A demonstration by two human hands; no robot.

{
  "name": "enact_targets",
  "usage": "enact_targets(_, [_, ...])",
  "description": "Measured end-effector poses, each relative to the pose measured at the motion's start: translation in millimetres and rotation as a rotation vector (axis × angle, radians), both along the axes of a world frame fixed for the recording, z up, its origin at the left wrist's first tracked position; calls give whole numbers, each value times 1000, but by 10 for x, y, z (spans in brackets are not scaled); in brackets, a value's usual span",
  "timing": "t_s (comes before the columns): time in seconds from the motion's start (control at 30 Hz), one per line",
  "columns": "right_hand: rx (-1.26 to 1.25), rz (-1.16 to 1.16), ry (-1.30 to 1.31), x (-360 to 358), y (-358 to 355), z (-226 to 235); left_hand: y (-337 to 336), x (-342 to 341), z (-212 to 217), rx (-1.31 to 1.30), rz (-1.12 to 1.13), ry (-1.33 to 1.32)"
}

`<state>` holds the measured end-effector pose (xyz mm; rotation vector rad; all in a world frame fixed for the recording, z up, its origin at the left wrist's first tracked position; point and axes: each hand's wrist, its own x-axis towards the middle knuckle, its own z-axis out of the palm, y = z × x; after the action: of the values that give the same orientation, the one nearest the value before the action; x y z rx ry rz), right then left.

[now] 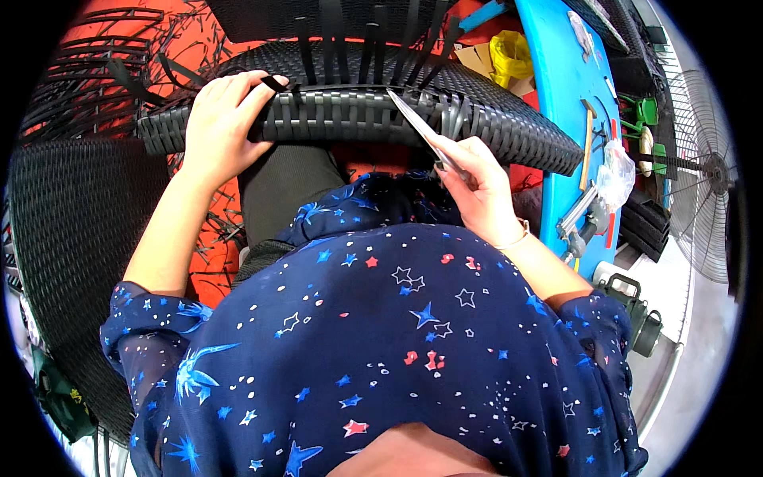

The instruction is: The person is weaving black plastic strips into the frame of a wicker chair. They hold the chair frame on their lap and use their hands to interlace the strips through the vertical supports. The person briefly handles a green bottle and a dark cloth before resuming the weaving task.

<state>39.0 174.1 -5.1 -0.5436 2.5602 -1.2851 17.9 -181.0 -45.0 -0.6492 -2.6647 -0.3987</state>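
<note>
Across my lap lies a woven black rattan furniture piece (pixel 338 119), its thick front edge facing me. My left hand (pixel 226 119) closes round the left part of that edge, thumb on top. A short black strip end (pixel 275 83) pokes out beside its thumb and fingertips. In my right hand (pixel 481 179) is a pointed silver metal tool (pixel 415 118), its handle mostly hidden by the fingers. The tool's tip touches or nearly touches the weave at the top of the edge. Several loose black strips (pixel 369 52) stand up from the weave behind it.
Black strip scraps litter the red floor (pixel 211 262). At the left stands another woven black panel (pixel 71 262). The blue table (pixel 560 79) on the right bears a hammer (pixel 588 143), a clear plastic bag (pixel 616 175) and tools. A yellow bag (pixel 510 57) and a fan (pixel 715 171) are beyond.
</note>
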Motion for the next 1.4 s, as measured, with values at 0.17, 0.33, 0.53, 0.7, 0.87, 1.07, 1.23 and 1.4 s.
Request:
enact_targets(0.17, [-142, -43, 163, -66, -86, -391, -69, 9, -47, -18, 2, -42])
enact_targets(0.33, [-457, -299, -135, -52, -208, -304, -54, 2, -64, -23, 0, -56])
enact_targets(0.53, [-4, 8, -65, -254, -29, 282, -70, 8, 36, -29, 26, -95])
enact_targets(0.7, [349, 227, 238, -323, 40, 613, 28, -28, 133, 37, 10, 17])
enact_targets(0.87, [544, 272, 267, -422, -75, 781, 125, 97, 90, 174, -61, 134])
enact_targets(1.07, [635, 116, 513, -804, -39, 699, 184, 39, 126, 194, -2, 72])
enact_targets(1.23, [460, 279, 327, -678, -47, 1149, 130, 138, 214, 138, -26, 16])
enact_targets(1.4, [587, 394, 345, -467, -94, 1285, 155, 173, 479, 96, -134, -45])
